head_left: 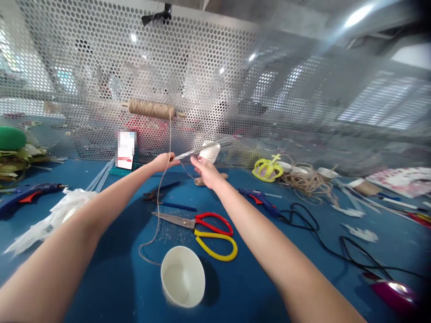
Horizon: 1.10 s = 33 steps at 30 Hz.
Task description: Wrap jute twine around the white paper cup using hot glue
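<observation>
My left hand (164,161) is closed around one end of a bundle of thin silvery wire-like strands (191,152), which points right and slightly up. Just beside it, my right hand (205,171) has its fingers apart below the strands, holding nothing that I can see. A ribbed white object (210,151), perhaps a spool or cup, stands behind the right fingers and is partly hidden. Twine (159,202) hangs from a brown twine roll (151,109) on the mesh and passes in front of my left wrist to a white paper cup (182,277).
Scissors with red and yellow handles (202,229) lie between my forearms, with pliers (153,195) behind. A blue glue gun (261,202) with a black cord is right; another glue gun (27,197) is left. A yellow crown (267,169) and phone (126,150) stand near the mesh.
</observation>
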Available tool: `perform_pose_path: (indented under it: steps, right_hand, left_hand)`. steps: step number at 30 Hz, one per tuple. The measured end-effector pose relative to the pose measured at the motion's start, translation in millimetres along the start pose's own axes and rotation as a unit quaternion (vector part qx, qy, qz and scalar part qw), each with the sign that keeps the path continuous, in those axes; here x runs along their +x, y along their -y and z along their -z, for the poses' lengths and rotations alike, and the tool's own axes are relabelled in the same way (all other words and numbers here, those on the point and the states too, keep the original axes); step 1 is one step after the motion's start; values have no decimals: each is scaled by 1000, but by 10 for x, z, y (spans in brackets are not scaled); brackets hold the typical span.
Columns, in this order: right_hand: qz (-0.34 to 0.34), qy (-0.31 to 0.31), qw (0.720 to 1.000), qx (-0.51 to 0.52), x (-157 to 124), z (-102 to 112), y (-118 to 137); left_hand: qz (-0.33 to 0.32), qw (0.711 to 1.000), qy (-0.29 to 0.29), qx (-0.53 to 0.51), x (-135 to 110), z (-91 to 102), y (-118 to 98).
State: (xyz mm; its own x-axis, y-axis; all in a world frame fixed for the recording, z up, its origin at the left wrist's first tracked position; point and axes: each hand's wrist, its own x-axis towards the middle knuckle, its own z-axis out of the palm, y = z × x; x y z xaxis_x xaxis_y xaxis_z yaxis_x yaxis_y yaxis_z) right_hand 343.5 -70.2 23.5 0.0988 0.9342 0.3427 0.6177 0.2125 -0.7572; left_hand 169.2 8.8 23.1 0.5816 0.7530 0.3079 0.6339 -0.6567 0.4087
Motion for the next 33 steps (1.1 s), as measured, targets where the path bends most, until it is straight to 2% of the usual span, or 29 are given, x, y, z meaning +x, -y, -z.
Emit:
perform_pose_path:
  steps: [6, 10, 14, 17, 19, 22, 26, 30, 33]
  right_hand:
    - [52, -41, 984, 166, 371, -163, 376]
    - [67, -57, 976, 199, 448, -228, 512]
    - [82, -51, 971, 219, 475, -254, 611]
    - [123, -46, 972, 197, 527, -205, 730]
    - [150, -72, 974, 152, 592, -134, 840]
    - [191, -132, 970, 68, 713, -9, 1020]
    - [221, -183, 958, -2, 843, 85, 1183]
    - [242, -194, 951, -4, 908, 36, 1222]
    - [225, -181, 957, 30, 895, -86, 1182]
  left_hand:
    - [-8, 994, -34, -101, 67, 32, -229]
    - [-4, 983, -65, -169, 123, 58, -329]
    - [-1, 970, -84, -227, 158, 129, -330]
    - [-12, 960, -96, -264, 192, 264, -355]
    - [-24, 950, -101, -294, 220, 385, -421]
    - [-36, 904, -90, -415, 242, 576, -577]
    - [-36, 878, -87, -470, 216, 778, -750]
    - [-29, 870, -115, -479, 201, 827, -743]
    - [-36, 882, -130, -451, 198, 730, -613]
